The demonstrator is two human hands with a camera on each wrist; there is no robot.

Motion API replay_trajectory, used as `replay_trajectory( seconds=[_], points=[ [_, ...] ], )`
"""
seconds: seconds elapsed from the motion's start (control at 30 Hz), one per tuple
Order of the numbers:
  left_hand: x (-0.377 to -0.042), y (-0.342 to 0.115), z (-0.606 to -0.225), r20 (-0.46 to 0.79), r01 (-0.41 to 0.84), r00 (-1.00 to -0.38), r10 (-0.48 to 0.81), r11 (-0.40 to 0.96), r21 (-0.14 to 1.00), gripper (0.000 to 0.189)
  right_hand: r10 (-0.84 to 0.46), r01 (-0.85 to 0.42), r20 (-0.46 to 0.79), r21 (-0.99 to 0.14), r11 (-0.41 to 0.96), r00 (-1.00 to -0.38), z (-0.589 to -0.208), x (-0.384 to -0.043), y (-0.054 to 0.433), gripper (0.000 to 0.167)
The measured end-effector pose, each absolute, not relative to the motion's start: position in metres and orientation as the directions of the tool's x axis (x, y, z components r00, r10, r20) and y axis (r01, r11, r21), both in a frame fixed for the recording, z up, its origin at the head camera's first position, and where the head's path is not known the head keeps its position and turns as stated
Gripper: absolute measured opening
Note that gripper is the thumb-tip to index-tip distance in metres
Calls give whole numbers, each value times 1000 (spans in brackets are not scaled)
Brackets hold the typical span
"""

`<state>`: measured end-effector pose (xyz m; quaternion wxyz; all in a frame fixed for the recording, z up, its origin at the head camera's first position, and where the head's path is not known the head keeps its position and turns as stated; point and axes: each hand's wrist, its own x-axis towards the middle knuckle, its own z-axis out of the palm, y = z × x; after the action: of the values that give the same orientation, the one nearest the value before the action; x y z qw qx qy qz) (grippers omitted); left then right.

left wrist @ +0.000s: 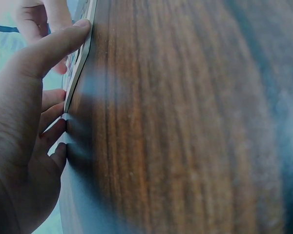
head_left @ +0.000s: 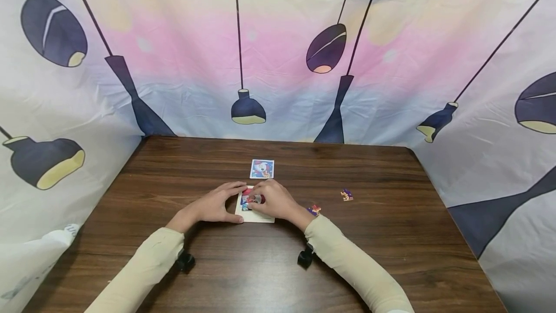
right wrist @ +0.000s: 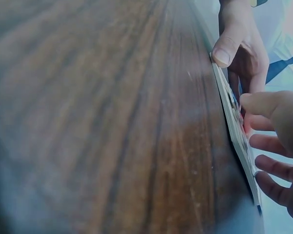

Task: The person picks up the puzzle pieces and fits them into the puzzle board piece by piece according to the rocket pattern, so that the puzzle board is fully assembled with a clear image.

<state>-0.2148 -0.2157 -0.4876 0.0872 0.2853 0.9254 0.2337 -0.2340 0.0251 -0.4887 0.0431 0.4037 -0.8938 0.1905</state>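
A thin cream puzzle board [head_left: 260, 218] lies on the brown wooden table, with colourful jigsaw pieces [head_left: 245, 203] on its left part. My left hand [head_left: 217, 203] grips the board's left side, thumb [left wrist: 80, 30] on the near corner and fingers toward the far corner. Over the board, my right hand [head_left: 277, 200] curls down, thumb [right wrist: 256, 103] and forefinger pinching a small reddish puzzle piece [head_left: 253, 199] close to the surface. Its other fingers [right wrist: 271, 183] spread along the board's right side. The right hand hides much of the board's right part.
Just beyond the board lies a square picture card [head_left: 262, 169]. Loose purple-and-orange pieces [head_left: 314, 209] sit beside my right wrist, and another small group of pieces [head_left: 346, 195] lies farther right. A lamp-patterned curtain [head_left: 278, 62] hangs behind the table.
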Motion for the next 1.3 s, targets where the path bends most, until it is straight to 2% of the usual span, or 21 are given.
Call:
replay_trajectory(
  seconds=[0.2,0.53,1.3],
  points=[
    [-214,-216,-487,-26,490,-821,571,726,483,100,-728,-745,184,-280,606,-661,-488,-235,24,31],
    [-215,-217,-489,-26,492,-820,571,728,477,100,-780,-806,211,-224,547,-589,-487,-231,21,25],
    [-216,-216,-489,-38,484,-821,570,729,483,102,-799,-822,194,-151,548,-569,-482,-226,18,30]
  ],
)
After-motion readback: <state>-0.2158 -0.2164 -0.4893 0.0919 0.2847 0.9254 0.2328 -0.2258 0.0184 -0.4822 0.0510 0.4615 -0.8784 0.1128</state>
